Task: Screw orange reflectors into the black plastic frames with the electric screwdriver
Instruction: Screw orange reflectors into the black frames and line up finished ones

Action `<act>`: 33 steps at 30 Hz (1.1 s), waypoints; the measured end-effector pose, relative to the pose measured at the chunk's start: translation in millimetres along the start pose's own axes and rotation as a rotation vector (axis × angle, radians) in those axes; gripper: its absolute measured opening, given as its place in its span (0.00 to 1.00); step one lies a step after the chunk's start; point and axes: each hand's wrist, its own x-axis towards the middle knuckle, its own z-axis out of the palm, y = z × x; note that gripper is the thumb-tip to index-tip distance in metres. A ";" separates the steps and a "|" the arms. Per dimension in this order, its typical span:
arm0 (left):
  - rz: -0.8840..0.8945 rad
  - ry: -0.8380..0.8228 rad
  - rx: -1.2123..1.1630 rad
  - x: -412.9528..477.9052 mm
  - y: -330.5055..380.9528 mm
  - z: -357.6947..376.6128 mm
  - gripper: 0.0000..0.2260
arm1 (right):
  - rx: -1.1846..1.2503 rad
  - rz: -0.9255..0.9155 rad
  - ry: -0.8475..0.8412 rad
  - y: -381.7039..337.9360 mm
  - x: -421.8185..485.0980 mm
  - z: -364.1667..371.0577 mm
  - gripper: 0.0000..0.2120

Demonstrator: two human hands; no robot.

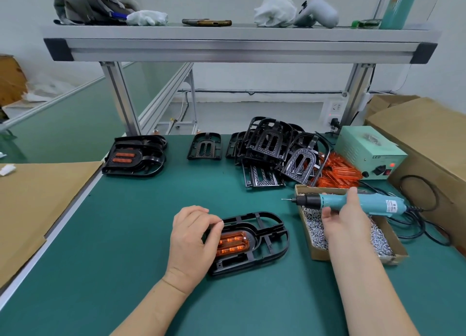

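A black plastic frame lies on the green mat in front of me with an orange reflector seated in it. My left hand rests on the frame's left end and pinches a small screw at its fingertips. My right hand grips the teal electric screwdriver, held level above the screw box, bit pointing left. A finished frame with reflector sits at the back left.
A cardboard box of screws stands right of the frame. Behind it lie a pile of empty black frames, loose orange reflectors and a green power supply. Cardboard boxes stand at the right, a cardboard sheet at the left.
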 end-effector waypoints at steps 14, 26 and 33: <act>-0.055 0.017 -0.081 0.3 -0.1 -0.4 0.09 | 0.115 -0.283 -0.435 34.3 -53.7 41.6 0.12; -0.107 -0.002 -0.160 1.5 -1.0 -2.6 0.10 | 0.030 -0.173 -0.310 70.0 -69.0 80.2 0.10; -0.130 -0.027 -0.175 1.5 0.0 -4.0 0.09 | 0.045 -0.148 -0.305 74.7 -71.0 83.7 0.10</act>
